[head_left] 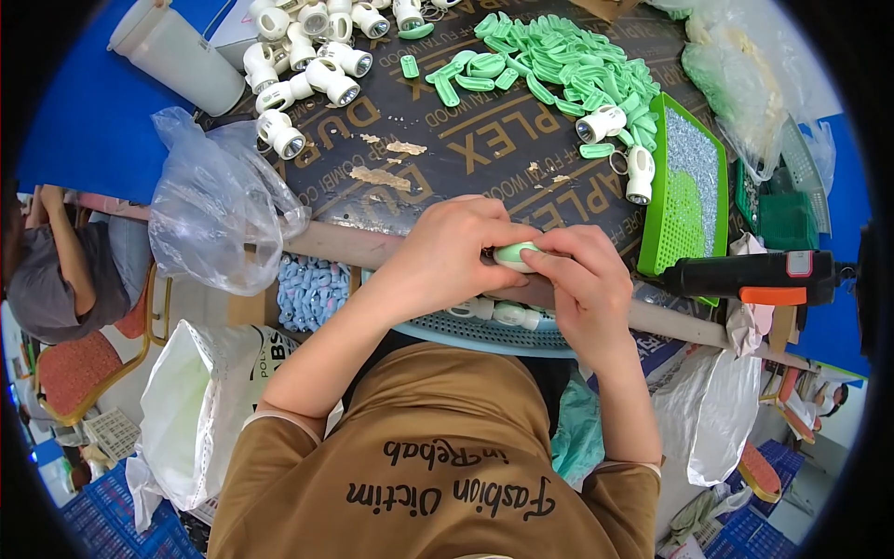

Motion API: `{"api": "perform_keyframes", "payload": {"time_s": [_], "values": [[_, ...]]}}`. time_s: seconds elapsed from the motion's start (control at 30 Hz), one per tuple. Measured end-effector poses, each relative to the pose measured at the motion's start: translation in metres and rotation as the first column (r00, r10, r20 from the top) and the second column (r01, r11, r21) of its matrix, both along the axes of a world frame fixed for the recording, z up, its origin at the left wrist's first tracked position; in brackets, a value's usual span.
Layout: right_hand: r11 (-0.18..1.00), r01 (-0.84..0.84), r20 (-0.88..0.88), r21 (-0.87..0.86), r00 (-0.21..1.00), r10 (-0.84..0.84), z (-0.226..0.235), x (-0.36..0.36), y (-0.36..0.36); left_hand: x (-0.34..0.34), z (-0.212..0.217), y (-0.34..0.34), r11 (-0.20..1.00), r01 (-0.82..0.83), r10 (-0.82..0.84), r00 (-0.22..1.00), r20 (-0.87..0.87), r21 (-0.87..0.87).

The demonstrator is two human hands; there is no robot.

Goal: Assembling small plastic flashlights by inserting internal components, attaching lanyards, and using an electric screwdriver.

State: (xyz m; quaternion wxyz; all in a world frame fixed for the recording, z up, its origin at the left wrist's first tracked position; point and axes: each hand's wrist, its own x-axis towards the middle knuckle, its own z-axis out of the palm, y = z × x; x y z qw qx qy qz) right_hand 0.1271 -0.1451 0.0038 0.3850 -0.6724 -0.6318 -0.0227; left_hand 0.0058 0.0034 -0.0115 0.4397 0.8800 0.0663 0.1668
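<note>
Close together over the table's front edge, my left hand (453,250) and my right hand (587,279) hold a small pale green and white rounded piece (514,256). My left fingers curl around its left side and hide much of it. On the right, my thumb and fingertips pinch it. Beyond my hands lies a heap of green oval plastic covers (577,70). Two white mini flashlights (602,124) rest at the heap's near right side. More white flashlights (331,79) are piled at the far left.
A bright green tray (652,224) with tiny metal parts stands at the right, beside a black power screwdriver (736,278). Below my hands is a light blue basket (438,333) with white pieces. A clear plastic bag (219,210) hangs over the left edge. Another person (65,270) sits at left.
</note>
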Motion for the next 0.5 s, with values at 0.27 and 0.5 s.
{"api": "perform_keyframes", "payload": {"time_s": [0.27,0.5], "values": [[1.000,0.026,0.095,0.000,0.995,-0.026,-0.001,0.001,-0.013,0.001,0.006,-0.005,0.988,0.000,-0.011,0.997,0.071,0.155],[0.488,0.546,-0.417,0.682,0.837,-0.353,0.024,0.036,-0.068,0.001,0.015,-0.012,0.992,0.017,-0.023,0.999,0.046,0.127]]}}
